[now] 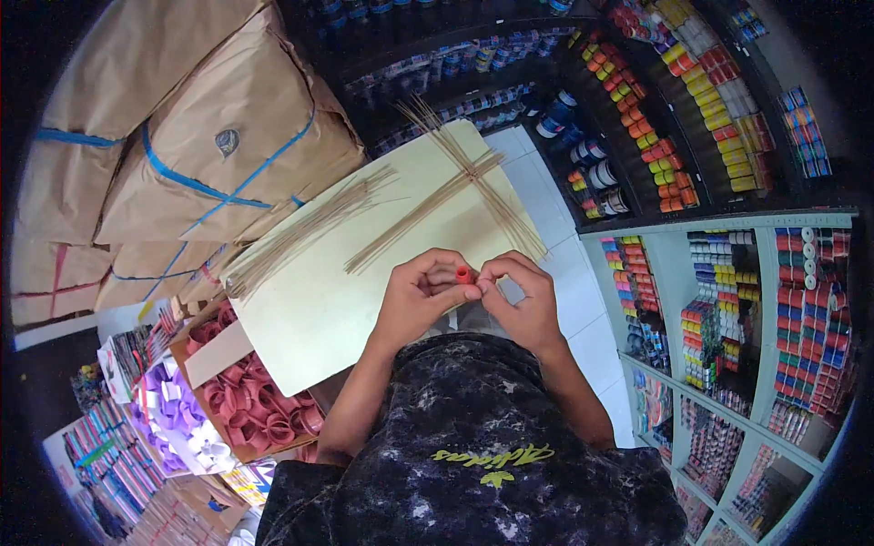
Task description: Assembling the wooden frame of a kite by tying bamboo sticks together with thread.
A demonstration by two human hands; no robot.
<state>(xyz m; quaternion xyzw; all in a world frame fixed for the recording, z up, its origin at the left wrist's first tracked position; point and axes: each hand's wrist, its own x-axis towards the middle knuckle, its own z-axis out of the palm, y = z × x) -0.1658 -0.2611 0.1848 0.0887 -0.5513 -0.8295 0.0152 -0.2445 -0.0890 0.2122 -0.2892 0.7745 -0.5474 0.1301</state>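
A small red roll (463, 274), hollow at its top like a spool or short tube, is pinched upright between the thumb and fingers of my left hand (421, 296). Right beside it, my right hand (523, 298) has its thumb and forefinger pressed together close to the roll; whatever may be between those fingertips is too small to make out. Both hands are over the near edge of the pale yellow table (309, 314). Beyond them lies a crossed bundle of thin brown sticks (428, 207), and a looser spread of similar sticks (300, 238) rests toward the left.
Large brown paper packages (246, 118) tied with blue strap are stacked at the left. Below them stands a cardboard box of dark pink rolled bands (255, 405), beside purple ones (168, 405). Shelves of colourful spools (637, 118) line the back and right. White floor tiles (569, 291) show right of the table.
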